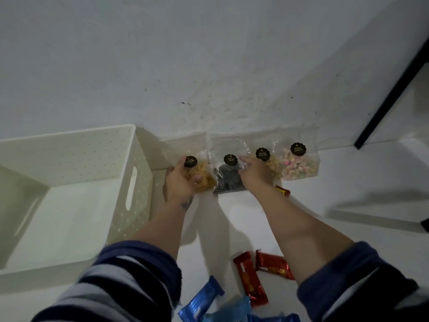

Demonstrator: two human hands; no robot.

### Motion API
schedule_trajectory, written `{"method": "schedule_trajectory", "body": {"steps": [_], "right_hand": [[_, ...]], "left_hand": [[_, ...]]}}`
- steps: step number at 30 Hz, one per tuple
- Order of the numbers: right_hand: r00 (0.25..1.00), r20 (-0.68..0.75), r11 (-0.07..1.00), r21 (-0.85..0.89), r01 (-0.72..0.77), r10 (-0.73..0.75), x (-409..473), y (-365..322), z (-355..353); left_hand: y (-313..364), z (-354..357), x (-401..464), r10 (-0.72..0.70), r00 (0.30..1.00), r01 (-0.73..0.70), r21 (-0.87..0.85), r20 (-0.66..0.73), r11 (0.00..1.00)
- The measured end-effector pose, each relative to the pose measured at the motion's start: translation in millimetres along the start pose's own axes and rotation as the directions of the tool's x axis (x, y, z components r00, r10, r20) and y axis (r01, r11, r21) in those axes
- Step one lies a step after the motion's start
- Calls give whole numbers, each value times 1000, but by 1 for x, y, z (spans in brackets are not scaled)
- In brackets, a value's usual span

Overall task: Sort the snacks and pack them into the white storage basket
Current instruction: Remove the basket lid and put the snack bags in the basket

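Hands reach forward side by side toward a row of four clear snack bags leaning against the wall. The left hand (180, 182) is closed around the bag of yellow chips (204, 175), fingers wrapped over its front. The right hand (254, 174) lies over the bag of pale nuggets (271, 165), index finger stretched toward the bag of black-and-white swirls (228, 176) that stands between the two hands; whether it actually grips anything cannot be told. Just right of the right hand stands the bag of pastel candies (299, 166), and a small red bar (283, 191) lies beside the right wrist. Left of the left hand sits the white storage basket (130, 163), perforated, with a slot handle, nothing visible inside. Below the forearms, near the striped sleeves (130, 275), lie two red wrapped bars (251, 278) and several blue wrapped bars (202, 298) on the white surface (348, 182).
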State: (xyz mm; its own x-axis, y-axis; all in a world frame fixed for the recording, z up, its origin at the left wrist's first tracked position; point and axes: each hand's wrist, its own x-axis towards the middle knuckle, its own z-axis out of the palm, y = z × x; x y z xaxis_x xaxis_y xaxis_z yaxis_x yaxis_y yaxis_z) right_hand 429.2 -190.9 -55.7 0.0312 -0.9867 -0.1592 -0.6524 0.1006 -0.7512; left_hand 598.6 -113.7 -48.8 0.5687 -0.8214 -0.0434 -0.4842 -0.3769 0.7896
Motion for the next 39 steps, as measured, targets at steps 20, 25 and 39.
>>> {"method": "schedule_trajectory", "body": {"steps": [20, 25, 39], "right_hand": [[933, -199, 953, -99, 285, -299, -122, -153, -97], [921, -189, 940, -109, 324, -340, -154, -195, -69], [973, 70, 954, -196, 228, -218, -192, -268, 141]], "left_hand": [[81, -169, -54, 262, 952, -273, -48, -159, 961], [43, -239, -48, 251, 953, -277, -147, -170, 950], [-133, -375, 21, 3, 998, 1, -56, 67, 998]]}}
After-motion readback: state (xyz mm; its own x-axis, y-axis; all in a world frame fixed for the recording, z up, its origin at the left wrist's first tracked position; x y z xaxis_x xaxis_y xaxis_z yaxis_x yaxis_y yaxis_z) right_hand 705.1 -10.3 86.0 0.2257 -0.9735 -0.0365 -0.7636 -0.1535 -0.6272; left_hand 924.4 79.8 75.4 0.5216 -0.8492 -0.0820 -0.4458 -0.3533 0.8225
